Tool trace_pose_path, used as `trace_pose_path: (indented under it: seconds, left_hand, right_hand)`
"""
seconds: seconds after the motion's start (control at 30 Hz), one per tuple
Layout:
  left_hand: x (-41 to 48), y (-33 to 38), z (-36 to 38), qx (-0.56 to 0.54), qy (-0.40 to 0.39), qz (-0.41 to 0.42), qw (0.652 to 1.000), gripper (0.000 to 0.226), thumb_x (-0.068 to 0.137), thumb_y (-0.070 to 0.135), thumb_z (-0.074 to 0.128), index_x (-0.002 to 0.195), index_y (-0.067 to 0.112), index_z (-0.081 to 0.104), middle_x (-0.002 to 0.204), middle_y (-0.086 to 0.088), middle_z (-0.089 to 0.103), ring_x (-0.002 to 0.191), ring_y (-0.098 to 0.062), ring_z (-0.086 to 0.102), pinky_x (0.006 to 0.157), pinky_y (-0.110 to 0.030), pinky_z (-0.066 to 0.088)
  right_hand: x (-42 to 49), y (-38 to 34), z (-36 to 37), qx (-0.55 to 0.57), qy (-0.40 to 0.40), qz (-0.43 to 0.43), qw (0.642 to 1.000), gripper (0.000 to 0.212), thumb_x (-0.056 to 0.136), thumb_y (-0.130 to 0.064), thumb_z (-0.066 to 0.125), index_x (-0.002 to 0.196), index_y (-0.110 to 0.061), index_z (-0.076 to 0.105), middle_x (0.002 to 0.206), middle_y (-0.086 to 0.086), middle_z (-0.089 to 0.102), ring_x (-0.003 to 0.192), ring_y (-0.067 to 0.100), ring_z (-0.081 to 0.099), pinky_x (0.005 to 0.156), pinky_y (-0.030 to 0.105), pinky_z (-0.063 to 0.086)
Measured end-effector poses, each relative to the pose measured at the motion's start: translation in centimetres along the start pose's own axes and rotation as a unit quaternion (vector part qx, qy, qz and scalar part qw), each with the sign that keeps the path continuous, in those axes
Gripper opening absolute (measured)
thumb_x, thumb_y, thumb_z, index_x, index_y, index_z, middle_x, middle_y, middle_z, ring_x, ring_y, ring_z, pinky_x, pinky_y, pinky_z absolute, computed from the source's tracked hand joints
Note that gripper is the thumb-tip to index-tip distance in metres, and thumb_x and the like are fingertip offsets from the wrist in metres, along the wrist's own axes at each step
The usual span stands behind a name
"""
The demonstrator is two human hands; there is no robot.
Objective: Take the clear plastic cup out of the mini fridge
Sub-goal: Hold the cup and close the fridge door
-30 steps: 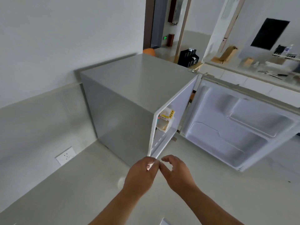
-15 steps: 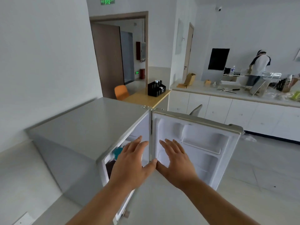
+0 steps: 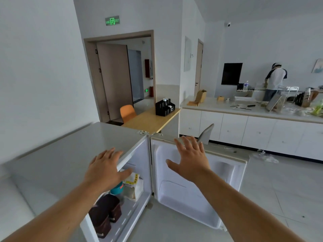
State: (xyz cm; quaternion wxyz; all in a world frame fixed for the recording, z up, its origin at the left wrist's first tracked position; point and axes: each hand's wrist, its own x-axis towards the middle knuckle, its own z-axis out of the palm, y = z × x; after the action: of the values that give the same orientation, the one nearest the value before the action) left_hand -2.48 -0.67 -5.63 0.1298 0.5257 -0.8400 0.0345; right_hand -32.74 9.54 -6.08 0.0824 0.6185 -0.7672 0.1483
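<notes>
Head view, left hand: the left hand was spread flat, palm down, fingers splayed, grip released, over the front edge of the mini fridge top.
Head view, right hand: the right hand was raised, fingers fanned, grip released, before the open door.
Materials: matte grey fridge shell; glossy white moulded door liner.
Inside: 2 dark brown rounded containers, a teal can, a pale paper-labelled bag.
Clear plastic cup: could not be made out in the fridge.
</notes>
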Motion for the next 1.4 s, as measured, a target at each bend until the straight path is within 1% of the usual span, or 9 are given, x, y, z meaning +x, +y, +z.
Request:
trace_pose_path:
  seconds: [0.27, 0.4, 0.53, 0.6, 0.7, 0.83, 1.2, 1.33, 1.4]
  left_hand:
    - [2.0, -1.0, 1.9, 0.014, -0.038, -0.016, 0.999, 0.093, 0.079, 0.088, 0.044, 0.154, 0.033, 0.034, 0.160, 0.006, 0.044, 0.145, -0.025, 0.043, 0.119, -0.050, 0.037]
    - [2.8, -1.0, 2.2, 0.006, -0.045, -0.028, 0.999, 0.091, 0.080, 0.088, 0.044, 0.153, 0.035, 0.034, 0.159, 0.006, 0.044, 0.144, -0.026, 0.043, 0.118, -0.053, 0.036]
    - [2.7, -0.8, 2.1, 0.011, -0.052, -0.019, 0.998, 0.088, 0.084, 0.081, 0.050, 0.156, 0.033, 0.031, 0.163, 0.005, 0.039, 0.148, -0.026, 0.038, 0.121, -0.053, 0.033]
    - [2.6, -0.9, 1.8, 0.008, -0.056, -0.014, 0.998, 0.081, 0.090, 0.068, 0.056, 0.157, 0.032, 0.030, 0.164, 0.005, 0.037, 0.149, -0.026, 0.036, 0.121, -0.053, 0.031]
    - [2.4, -1.1, 1.4, -0.013, -0.060, -0.009, 0.998, 0.069, 0.096, 0.045, 0.059, 0.158, 0.030, 0.032, 0.165, 0.004, 0.036, 0.151, -0.026, 0.034, 0.122, -0.050, 0.029]
    - [2.0, -2.1, 1.0, -0.067, -0.046, 0.014, 0.997, 0.056, 0.098, 0.019, 0.054, 0.154, 0.024, 0.044, 0.159, 0.001, 0.047, 0.143, -0.026, 0.043, 0.116, -0.043, 0.039]
    - [0.9, -4.9, 1.3, -0.159, -0.004, 0.029, 0.987, 0.043, 0.103, 0.028, 0.048, 0.145, 0.027, 0.059, 0.149, 0.004, 0.059, 0.134, -0.020, 0.052, 0.111, -0.041, 0.045]
    - [1.2, -5.2, 1.5, -0.168, 0.001, 0.026, 0.985, 0.040, 0.102, 0.038, 0.051, 0.139, 0.031, 0.063, 0.145, 0.005, 0.062, 0.130, -0.020, 0.055, 0.106, -0.038, 0.045]
    - [1.3, -5.3, 1.6, -0.169, -0.002, 0.025, 0.985, 0.043, 0.100, 0.050, 0.052, 0.136, 0.031, 0.064, 0.140, 0.007, 0.064, 0.127, -0.020, 0.056, 0.102, -0.038, 0.046]
  right_hand:
    - [1.7, 5.9, 1.9, -0.089, -0.076, 0.080, 0.990, 0.100, 0.085, -0.086, 0.028, 0.165, -0.028, 0.014, 0.172, 0.008, 0.019, 0.158, 0.043, 0.011, 0.123, 0.071, 0.010]
    - [1.7, 6.3, 2.0, -0.099, -0.064, 0.085, 0.989, 0.098, 0.078, -0.085, 0.026, 0.159, -0.028, 0.030, 0.160, 0.004, 0.039, 0.146, 0.038, 0.034, 0.117, 0.065, 0.023]
    - [1.4, 5.4, 1.0, -0.108, -0.049, 0.087, 0.989, 0.081, 0.080, -0.079, 0.033, 0.144, -0.030, 0.046, 0.141, 0.001, 0.055, 0.125, 0.033, 0.052, 0.100, 0.054, 0.037]
    - [1.0, 4.4, 0.1, -0.098, -0.062, 0.093, 0.989, 0.064, 0.086, -0.068, 0.042, 0.135, -0.029, 0.052, 0.131, 0.001, 0.059, 0.116, 0.031, 0.055, 0.093, 0.050, 0.040]
    - [0.1, 2.0, -1.3, -0.080, -0.084, 0.111, 0.987, 0.033, 0.091, -0.030, 0.054, 0.123, -0.024, 0.057, 0.117, 0.003, 0.062, 0.104, 0.029, 0.057, 0.087, 0.046, 0.044]
    - [-1.3, -1.9, -2.0, -0.139, -0.107, 0.103, 0.979, 0.035, 0.089, -0.004, 0.060, 0.122, -0.015, 0.063, 0.112, 0.009, 0.065, 0.104, 0.030, 0.065, 0.083, 0.043, 0.059]
    - [-3.7, -9.4, -1.9, -0.016, -0.106, 0.052, 0.993, 0.020, 0.088, -0.004, 0.055, 0.097, -0.017, 0.068, 0.094, 0.007, 0.068, 0.081, 0.026, 0.065, 0.065, 0.033, 0.051]
    - [-4.3, -11.2, -0.4, 0.069, -0.044, 0.031, 0.996, 0.014, 0.089, -0.027, 0.047, 0.085, -0.024, 0.060, 0.096, 0.002, 0.062, 0.087, 0.022, 0.061, 0.076, 0.034, 0.052]
    - [-4.4, -11.9, 0.4, 0.107, -0.037, 0.007, 0.994, 0.024, 0.092, -0.032, 0.043, 0.090, -0.024, 0.065, 0.102, -0.004, 0.062, 0.096, 0.014, 0.058, 0.087, 0.033, 0.053]
